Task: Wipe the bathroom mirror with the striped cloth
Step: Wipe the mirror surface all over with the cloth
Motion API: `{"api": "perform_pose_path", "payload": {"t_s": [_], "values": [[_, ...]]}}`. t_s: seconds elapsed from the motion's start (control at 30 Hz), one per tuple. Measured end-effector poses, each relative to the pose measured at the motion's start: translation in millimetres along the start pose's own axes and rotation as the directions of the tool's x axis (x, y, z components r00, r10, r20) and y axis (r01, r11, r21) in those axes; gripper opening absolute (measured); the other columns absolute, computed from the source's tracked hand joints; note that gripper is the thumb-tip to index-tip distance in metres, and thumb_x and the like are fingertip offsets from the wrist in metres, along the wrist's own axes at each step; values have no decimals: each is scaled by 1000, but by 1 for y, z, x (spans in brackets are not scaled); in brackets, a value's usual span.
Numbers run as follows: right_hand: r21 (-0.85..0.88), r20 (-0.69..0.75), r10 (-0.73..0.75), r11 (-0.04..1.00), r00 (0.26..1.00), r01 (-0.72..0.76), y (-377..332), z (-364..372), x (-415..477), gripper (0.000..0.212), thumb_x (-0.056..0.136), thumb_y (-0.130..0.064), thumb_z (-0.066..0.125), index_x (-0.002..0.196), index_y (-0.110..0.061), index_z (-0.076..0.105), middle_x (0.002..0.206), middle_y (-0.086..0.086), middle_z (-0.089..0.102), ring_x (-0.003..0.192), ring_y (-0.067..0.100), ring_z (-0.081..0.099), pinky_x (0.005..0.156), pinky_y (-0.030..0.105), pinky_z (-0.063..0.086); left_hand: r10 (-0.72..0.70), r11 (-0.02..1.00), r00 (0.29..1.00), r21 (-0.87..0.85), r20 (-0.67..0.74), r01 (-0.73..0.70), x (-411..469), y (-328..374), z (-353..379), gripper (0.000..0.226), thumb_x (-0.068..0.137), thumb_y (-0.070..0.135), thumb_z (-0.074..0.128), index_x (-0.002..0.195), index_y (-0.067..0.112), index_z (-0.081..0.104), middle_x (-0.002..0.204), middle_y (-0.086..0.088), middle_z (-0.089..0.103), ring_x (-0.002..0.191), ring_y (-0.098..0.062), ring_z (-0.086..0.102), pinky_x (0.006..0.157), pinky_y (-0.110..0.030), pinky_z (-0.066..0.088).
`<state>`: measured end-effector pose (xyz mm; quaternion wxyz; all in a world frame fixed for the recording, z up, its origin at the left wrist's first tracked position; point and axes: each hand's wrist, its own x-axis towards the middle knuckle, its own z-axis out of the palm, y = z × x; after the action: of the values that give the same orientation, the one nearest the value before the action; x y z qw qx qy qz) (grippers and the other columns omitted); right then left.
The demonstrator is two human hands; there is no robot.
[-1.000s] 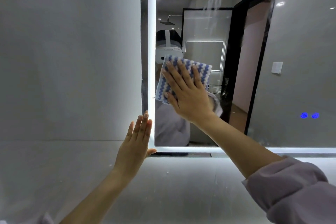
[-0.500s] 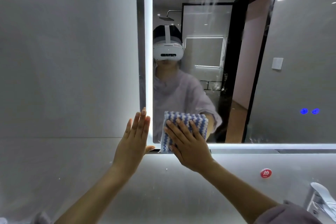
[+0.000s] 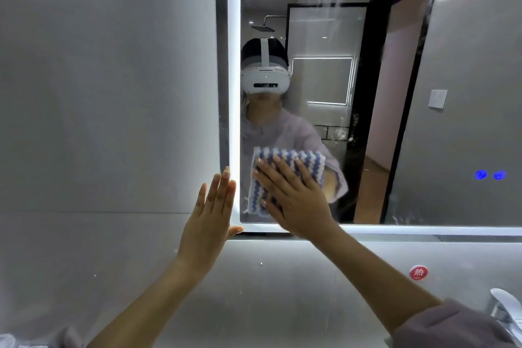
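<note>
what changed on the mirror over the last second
The right hand slid the striped cloth down the mirror from mid-height to its bottom edge, then a little back up. Its fingers stayed flat on the cloth; nothing was taken hold of or let go. The left hand stayed flat at the mirror's lower left corner.

Mirror (image 3: pixel 466 93) glossy glass, streaked; striped cloth (image 3: pixel 293 167) nubby woven fabric; wall (image 3: pixel 107 93) smooth satin tile; faucet (image 3: pixel 505 311) polished metal
</note>
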<state>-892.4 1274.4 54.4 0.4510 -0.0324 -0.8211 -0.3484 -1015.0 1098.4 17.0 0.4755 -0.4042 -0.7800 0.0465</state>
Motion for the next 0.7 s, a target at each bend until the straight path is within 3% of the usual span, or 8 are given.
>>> {"api": "perform_pose_path", "payload": {"t_s": [0.17, 0.37, 0.7], "values": [[-41, -33, 40, 998, 999, -41, 19, -21, 70, 60, 99, -44, 34, 151, -17, 24, 158, 4, 26, 146, 23, 13, 119, 45, 4, -14, 999, 1000, -51, -4, 14, 0, 1, -2, 115, 76, 72, 45, 145, -4, -6, 154, -21, -8, 142, -34, 15, 114, -42, 23], [-46, -68, 99, 994, 993, -102, 27, -38, 140, 59, 102, -46, 30, 153, -16, 24, 160, 3, 23, 148, 25, 19, 120, 46, 6, -23, 996, 1000, -90, 2, 23, 2, 1, -3, 119, 71, 71, 51, 146, -4, -5, 154, -17, 11, 140, -34, 21, 112, -41, 30], [30, -74, 141, 990, 987, -139, 2, -32, 132, 59, 102, -42, 30, 153, -12, 24, 160, 6, 22, 149, 27, 17, 120, 48, 0, -35, 996, 999, -85, 14, 36, 2, 1, -1, 113, 72, 70, 49, 146, -1, 2, 154, -14, 14, 141, -33, 19, 113, -42, 24]]}}
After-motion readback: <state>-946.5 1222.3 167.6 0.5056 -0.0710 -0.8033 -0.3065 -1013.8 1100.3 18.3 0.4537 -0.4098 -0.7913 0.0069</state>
